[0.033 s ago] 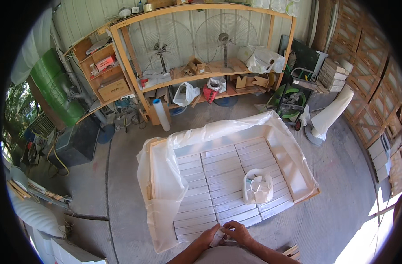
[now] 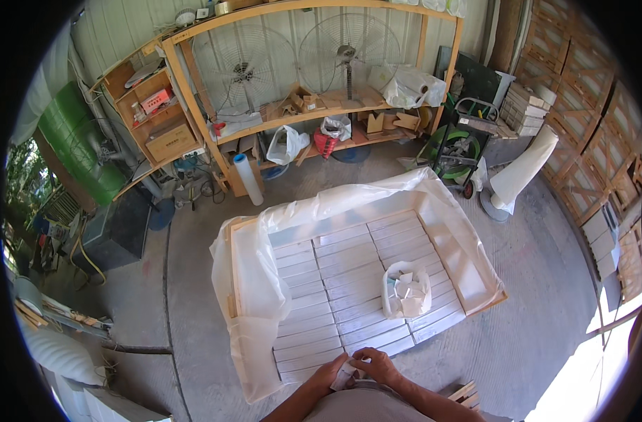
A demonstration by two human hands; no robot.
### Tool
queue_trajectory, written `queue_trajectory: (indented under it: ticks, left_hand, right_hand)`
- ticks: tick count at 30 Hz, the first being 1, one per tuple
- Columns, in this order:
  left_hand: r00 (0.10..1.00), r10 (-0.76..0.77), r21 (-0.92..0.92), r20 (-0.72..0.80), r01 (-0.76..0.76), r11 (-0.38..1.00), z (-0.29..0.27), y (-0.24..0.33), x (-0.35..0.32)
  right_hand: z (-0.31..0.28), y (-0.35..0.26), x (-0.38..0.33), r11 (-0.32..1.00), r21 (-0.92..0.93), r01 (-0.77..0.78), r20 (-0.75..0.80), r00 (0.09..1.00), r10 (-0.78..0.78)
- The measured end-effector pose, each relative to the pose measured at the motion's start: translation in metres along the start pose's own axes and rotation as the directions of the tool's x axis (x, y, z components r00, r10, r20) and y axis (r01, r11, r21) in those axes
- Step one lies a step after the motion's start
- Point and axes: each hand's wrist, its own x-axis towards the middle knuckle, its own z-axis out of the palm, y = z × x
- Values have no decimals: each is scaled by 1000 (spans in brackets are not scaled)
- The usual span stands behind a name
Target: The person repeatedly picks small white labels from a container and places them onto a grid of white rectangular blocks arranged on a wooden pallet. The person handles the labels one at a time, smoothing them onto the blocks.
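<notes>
My left hand (image 2: 333, 374) and my right hand (image 2: 378, 364) meet at the lower edge of the head view, both pinching a small white piece (image 2: 347, 378). Just beyond them lies a shallow wooden frame (image 2: 231, 304) lined with clear plastic sheet (image 2: 254, 278). Rows of white rectangular slabs (image 2: 335, 281) fill its floor. On the slabs, toward the right, stands an open clear bag (image 2: 405, 290) holding several small white pieces. My hands hover over the frame's near edge, apart from the bag.
A wooden shelf unit (image 2: 314, 116) at the back carries two fans, bags and boxes. A film roll (image 2: 248, 179) stands on the concrete floor, a green hose-reel cart (image 2: 456, 151) and a white roll (image 2: 521, 172) at right. Stacked pallets (image 2: 595, 126) line the right wall. A dark box (image 2: 120, 228) sits left.
</notes>
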Motion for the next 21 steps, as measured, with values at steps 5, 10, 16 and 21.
queue_trajectory:
  ticks: [5,10,16,21]
  left_hand:
    - [995,-45,55,85,41,998,-13,2,7]
    - [976,-89,-187,197,127,974,-45,-10,39]
    - [992,-15,-193,124,39,980,-55,-17,99]
    - [874,-33,276,-485,189,942,-89,-34,166]
  right_hand:
    - [-12,14,13,997,53,-49,-129,990,55]
    - [-38,49,31,868,493,-66,-402,867,295]
    - [-66,65,24,800,601,-10,-449,823,347]
    - [-66,70,11,828,547,-119,-358,862,360]
